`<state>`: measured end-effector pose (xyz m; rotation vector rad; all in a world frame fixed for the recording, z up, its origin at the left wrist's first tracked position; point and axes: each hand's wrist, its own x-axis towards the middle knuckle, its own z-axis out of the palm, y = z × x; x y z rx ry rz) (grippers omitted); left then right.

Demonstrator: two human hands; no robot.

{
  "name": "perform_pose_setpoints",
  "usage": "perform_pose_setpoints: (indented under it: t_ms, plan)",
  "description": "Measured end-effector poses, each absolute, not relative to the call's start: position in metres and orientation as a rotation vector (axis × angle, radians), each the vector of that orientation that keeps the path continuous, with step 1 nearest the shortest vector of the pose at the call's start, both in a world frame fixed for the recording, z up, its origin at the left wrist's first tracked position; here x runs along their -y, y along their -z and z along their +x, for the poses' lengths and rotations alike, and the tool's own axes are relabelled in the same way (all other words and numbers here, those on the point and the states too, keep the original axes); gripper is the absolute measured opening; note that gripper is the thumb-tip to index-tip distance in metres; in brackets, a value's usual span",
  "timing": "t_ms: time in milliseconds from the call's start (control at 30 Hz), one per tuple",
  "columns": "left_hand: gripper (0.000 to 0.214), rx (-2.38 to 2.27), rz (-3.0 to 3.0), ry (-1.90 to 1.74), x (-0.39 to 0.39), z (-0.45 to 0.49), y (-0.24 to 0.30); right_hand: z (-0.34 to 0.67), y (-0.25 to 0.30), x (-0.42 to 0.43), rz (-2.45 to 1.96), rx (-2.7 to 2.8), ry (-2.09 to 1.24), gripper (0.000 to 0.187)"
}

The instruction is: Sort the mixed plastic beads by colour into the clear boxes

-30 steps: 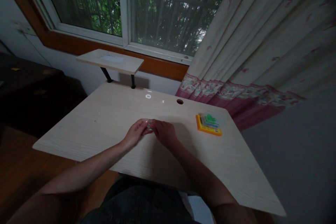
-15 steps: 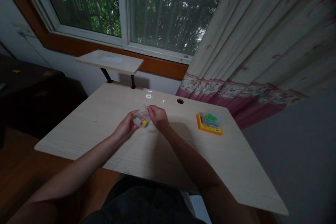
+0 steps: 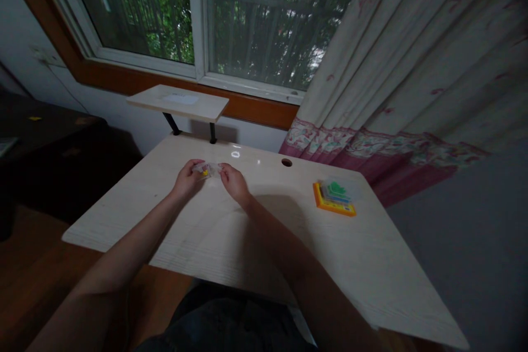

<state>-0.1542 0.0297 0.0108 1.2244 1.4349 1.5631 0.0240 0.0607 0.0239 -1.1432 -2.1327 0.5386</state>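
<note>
A small clear plastic packet (image 3: 210, 171) with something yellow inside is held up between my two hands above the desk. My left hand (image 3: 190, 179) is closed around its left end, where the yellow bit shows beside the fingers. On the other side, my right hand (image 3: 233, 180) pinches the see-through right end between thumb and fingers. The exact contents are too small to make out.
To the right on the pale desk (image 3: 181, 242) lies an orange-yellow box (image 3: 335, 206) with clear packets holding green and blue pieces (image 3: 337, 189) on top. A raised shelf (image 3: 177, 103) stands at the back left, near a round hole (image 3: 286, 163) in the desktop.
Both hands have moved left and slightly away from me with the packet. The packet now appears more stretched out between them. The view has shifted a little.
</note>
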Motion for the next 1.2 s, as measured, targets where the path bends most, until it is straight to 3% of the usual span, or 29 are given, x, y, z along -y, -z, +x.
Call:
perform_pose_setpoints:
  t_ms: [233,667,1000,1200]
  plan:
    - [0.036,-1.31,1.37,-1.541,-0.039,-0.168,0.012,0.022,-0.007,-0.056,-1.247,2.141,-0.481,0.023]
    - [0.049,-1.237,1.986,-1.17,-0.027,-0.156,0.008,0.033,0.024,-0.07,-1.246,1.938,-0.495,0.041]
    - [0.042,-1.567,1.892,-1.363,-0.023,-0.153,-0.004,0.037,0.002,-0.055,-1.275,1.915,-0.365,0.032]
    - [0.024,-1.825,1.55,-1.813,-0.019,-0.165,-0.014,0.038,-0.017,-0.032,-1.051,2.151,-0.373,0.053]
